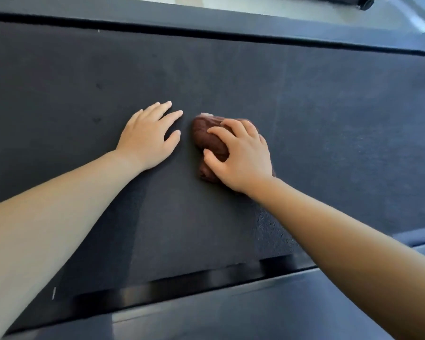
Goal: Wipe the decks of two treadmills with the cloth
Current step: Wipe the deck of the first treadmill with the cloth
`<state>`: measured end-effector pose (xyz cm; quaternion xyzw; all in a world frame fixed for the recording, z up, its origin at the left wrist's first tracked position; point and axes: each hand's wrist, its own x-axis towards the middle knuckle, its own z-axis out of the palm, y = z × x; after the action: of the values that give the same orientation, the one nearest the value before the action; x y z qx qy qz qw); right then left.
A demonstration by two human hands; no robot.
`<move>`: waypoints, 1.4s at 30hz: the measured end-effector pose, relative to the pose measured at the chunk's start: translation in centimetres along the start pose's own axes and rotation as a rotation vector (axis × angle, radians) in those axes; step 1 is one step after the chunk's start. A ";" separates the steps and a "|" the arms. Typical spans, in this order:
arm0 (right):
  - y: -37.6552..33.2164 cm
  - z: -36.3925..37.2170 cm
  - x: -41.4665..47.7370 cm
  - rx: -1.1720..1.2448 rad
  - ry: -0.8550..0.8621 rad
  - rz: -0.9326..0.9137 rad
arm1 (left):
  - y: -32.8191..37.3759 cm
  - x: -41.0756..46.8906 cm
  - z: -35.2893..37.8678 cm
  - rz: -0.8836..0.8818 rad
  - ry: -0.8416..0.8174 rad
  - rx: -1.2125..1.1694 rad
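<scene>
Your right hand [243, 158] is on the crumpled dark-brown cloth [206, 138]. Fingers are curled over the top of it & thumb is tucked against its near side, so you're gripping the wad and holding it down on the wide dark-grey textured treadmill deck [317, 114]. Cloth sits approx. mid-deck, bunched into a lump, w/ most of it poking out to the left of your fingers. A small pale bit [206, 115] shows at its far edge; can't tell what it is.

Your left hand [147, 136] lies just beside the cloth, not touching it: palm flat on the deck, fingers straight & spread, holding nothing. Both forearms are bare, reaching in from the bottom corners of the view.

The deck runs across the whole view at a slight tilt. On its far side there's a narrow black gap, then a smooth dark-grey side rail [157, 18]. Beyond that rail is a strip of pale floor [255, 6], w/ a small black wheel [367, 3] at top right. On the near side the deck ends at a glossy black strip [182, 288], then another smooth dark-grey rail [255, 315] closest to you.
</scene>
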<state>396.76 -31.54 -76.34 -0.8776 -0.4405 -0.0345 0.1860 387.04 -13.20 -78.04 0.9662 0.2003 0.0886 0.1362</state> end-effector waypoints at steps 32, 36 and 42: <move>-6.1 1.4 -2.0 -0.091 -0.116 -0.088 | -5.6 -11.4 -4.1 0.152 -0.112 0.016; -7.9 1.4 -5.0 -0.097 -0.097 -0.048 | -7.1 -10.2 -4.2 0.150 -0.087 -0.036; -10.4 2.0 -4.4 -0.069 -0.070 0.018 | -7.9 -8.8 -3.7 0.140 -0.063 -0.023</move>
<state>385.65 -28.51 -76.14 -0.8880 -0.4375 -0.0175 0.1404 375.41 -8.98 -77.93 0.9785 0.1268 0.0695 0.1468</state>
